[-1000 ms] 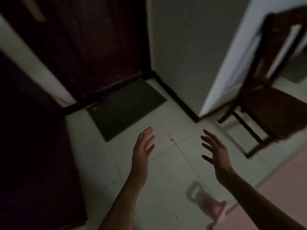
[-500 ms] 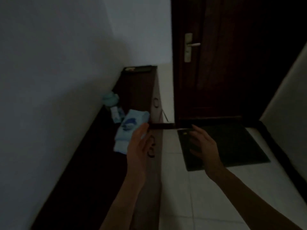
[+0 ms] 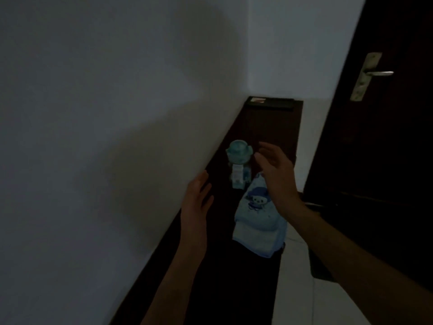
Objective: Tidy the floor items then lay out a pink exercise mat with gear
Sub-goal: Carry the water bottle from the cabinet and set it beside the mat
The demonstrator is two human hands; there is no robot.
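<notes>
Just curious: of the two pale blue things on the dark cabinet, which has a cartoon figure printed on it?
The folded towel, lying flat nearer the camera. The bottle stands upright beyond it.

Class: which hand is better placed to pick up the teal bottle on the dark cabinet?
Probably the right hand: its open fingers hover beside the teal bottle, above the folded towel. The left hand sits lower, by the wall.

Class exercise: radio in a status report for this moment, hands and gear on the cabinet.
Left hand, right hand: open, empty, reaching. Bottle and folded towel sit on dark cabinet. Nothing in the way.
</notes>
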